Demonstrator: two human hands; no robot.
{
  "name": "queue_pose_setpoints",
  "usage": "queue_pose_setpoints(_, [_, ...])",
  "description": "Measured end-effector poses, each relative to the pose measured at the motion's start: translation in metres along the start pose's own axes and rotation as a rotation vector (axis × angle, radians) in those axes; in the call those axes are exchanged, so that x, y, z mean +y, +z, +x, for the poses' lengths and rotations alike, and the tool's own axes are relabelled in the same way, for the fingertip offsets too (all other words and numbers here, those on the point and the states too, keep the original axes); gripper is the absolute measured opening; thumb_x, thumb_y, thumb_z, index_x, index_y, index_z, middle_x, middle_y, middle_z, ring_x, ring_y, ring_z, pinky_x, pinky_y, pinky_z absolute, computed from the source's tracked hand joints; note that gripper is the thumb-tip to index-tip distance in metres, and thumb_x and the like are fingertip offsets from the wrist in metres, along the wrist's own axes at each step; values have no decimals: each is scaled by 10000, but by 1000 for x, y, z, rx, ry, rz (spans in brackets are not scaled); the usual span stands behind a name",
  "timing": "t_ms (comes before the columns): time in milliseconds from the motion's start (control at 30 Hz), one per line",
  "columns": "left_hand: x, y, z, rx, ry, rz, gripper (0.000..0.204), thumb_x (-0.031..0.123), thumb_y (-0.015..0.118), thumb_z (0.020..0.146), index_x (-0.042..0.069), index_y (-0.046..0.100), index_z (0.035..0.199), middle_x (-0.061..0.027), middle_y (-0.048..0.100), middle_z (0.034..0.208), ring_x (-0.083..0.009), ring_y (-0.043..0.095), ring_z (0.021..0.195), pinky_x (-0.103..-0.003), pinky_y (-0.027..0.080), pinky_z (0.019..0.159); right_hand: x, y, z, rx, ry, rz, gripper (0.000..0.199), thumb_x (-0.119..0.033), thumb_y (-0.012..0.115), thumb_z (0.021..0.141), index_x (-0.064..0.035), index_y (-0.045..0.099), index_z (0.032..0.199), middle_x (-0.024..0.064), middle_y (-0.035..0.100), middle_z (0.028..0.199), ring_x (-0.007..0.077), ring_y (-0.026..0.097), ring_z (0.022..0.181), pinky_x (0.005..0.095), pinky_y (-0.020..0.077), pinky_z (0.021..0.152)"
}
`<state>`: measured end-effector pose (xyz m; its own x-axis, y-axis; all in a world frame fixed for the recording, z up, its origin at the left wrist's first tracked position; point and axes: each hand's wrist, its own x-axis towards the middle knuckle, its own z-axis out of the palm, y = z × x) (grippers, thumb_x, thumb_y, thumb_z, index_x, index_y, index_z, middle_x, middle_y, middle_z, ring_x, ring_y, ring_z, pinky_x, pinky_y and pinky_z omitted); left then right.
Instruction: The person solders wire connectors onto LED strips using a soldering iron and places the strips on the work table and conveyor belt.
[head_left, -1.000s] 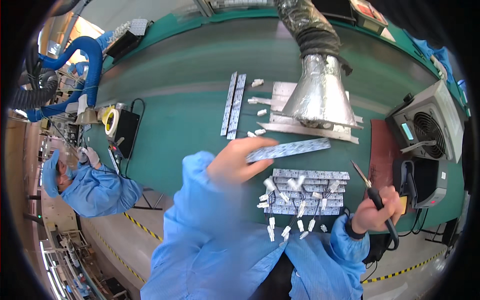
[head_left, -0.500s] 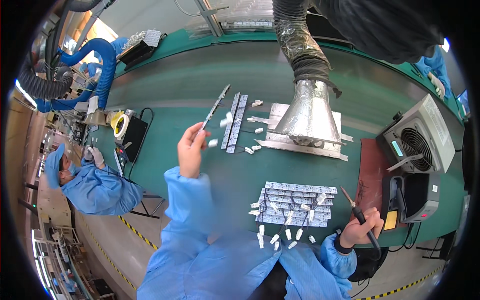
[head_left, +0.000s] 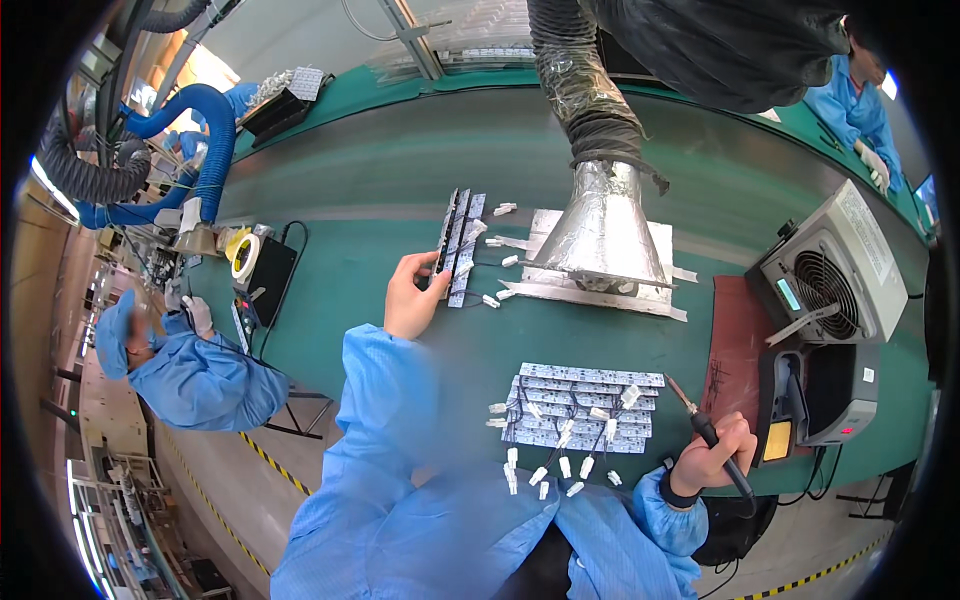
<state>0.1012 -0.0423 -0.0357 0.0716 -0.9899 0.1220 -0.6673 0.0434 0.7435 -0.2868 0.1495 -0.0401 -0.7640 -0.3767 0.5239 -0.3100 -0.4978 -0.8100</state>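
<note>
My left hand (head_left: 412,300) is closed on the lower end of a narrow circuit board strip (head_left: 446,232), held on edge beside two other board strips (head_left: 471,225) with wires and white connectors. Whether it rests on the mat cannot be told. In my right hand (head_left: 712,455) is a soldering iron (head_left: 704,428), gripped by its dark handle, its tip pointing up and left. Left of that tip lies a group of wired board strips (head_left: 585,383), laid in rows, with several white connectors (head_left: 565,467) hanging toward me.
A foil-covered fume hood (head_left: 603,235) stands over a pale board. At right are a grey fan unit (head_left: 825,280) and a black soldering station (head_left: 838,395) with a yellow sponge (head_left: 778,440). A co-worker (head_left: 195,350) sits at left, near a black box (head_left: 268,270).
My left hand has brought its board strip right and down, alongside the two strips. My right hand still holds the soldering iron in nearly the same place.
</note>
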Motion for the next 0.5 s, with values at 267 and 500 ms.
queue_pose_setpoints(267, [7,7,7,59,22,92,428,186,776,855,16,653,1228,-53,635,1127,-139,577,906,-291,504,791,0,1,0,24,17,-14,371,-78,547,982,-68,343,672,10,317,606,106,342,583,264,293,547])
queue_pose_setpoints(500, [15,1,-3,290,348,215,389,182,753,852,20,651,1191,-107,600,1195,-220,618,1013,-350,516,854,1,1,0,3,14,-40,366,-74,540,980,-63,337,676,19,314,610,111,350,583,270,286,544])
